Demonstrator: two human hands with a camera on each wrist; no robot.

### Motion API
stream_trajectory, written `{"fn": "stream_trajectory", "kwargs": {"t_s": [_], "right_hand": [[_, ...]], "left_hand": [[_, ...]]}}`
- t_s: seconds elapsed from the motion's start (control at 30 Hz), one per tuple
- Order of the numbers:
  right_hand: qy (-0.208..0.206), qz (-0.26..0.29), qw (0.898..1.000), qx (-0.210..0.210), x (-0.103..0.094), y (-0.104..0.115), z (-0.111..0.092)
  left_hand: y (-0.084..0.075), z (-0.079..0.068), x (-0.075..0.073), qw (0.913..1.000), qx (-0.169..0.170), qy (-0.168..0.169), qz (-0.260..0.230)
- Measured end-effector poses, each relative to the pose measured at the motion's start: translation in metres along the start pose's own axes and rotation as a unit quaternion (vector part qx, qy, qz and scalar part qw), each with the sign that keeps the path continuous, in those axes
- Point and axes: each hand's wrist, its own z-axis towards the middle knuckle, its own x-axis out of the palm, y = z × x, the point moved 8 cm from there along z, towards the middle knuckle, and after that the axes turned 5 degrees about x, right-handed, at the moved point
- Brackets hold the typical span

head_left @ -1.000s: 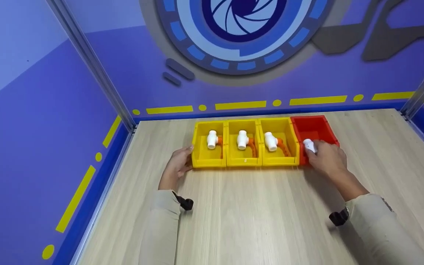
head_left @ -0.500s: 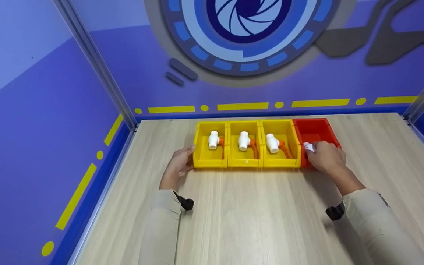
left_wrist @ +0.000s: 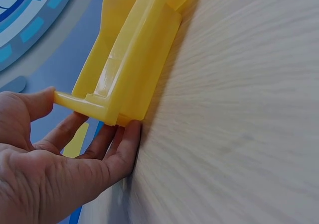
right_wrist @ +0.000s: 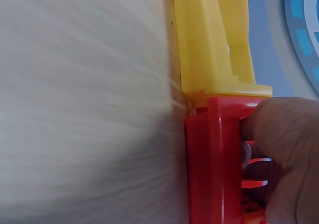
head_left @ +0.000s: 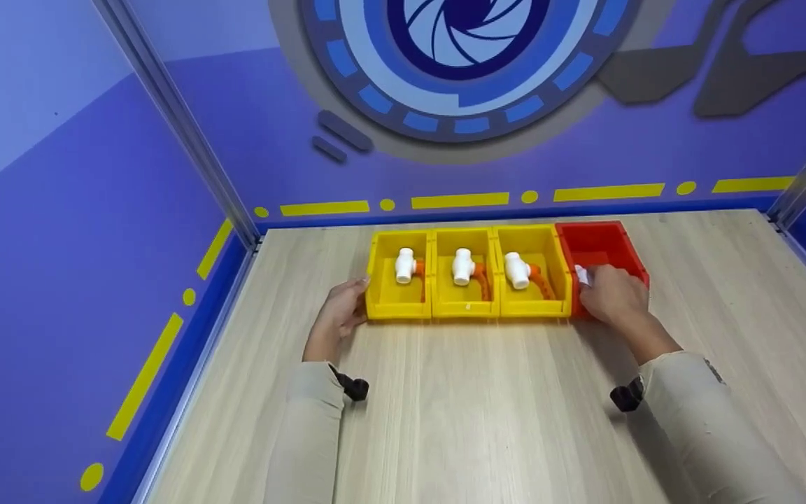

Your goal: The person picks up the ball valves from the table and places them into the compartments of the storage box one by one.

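Observation:
Three yellow bins stand in a row with a red bin (head_left: 595,241) at their right end. My left hand (head_left: 338,308) is at the left side of the leftmost yellow bin (head_left: 397,309). In the left wrist view its thumb and fingertips touch that bin's end wall. My right hand (head_left: 616,297) reaches into the red bin and holds a white ball valve (head_left: 581,274), mostly hidden by the fingers. An orange part (right_wrist: 255,216) shows below that hand in the right wrist view. White ball valves with orange handles lie one per yellow bin: left (head_left: 406,266), middle (head_left: 463,267) and right (head_left: 515,271).
The bins stand near the back of a wood-grain table (head_left: 459,406). Behind them rises a printed blue-purple wall (head_left: 445,168), and another purple panel (head_left: 60,245) borders the left side. A metal post (head_left: 179,119) marks the corner.
My right hand has sunk a little lower into the red bin with the valve, so less of the white body shows. The left hand stays at the yellow bin.

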Motion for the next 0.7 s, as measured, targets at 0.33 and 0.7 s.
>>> {"fn": "stream_trajectory", "kwargs": {"t_s": [0.33,0.7], "right_hand": [[-0.039,0.003,0.999,-0.024,0.0,-0.001,0.007],[-0.048,0.02,0.998,-0.029,0.005,0.001,0.016]], "left_hand": [[-0.001,0.001,0.002,0.9999,0.006,0.007,-0.008],[0.0,0.001,0.0,0.9999,0.007,0.014,-0.002]]}}
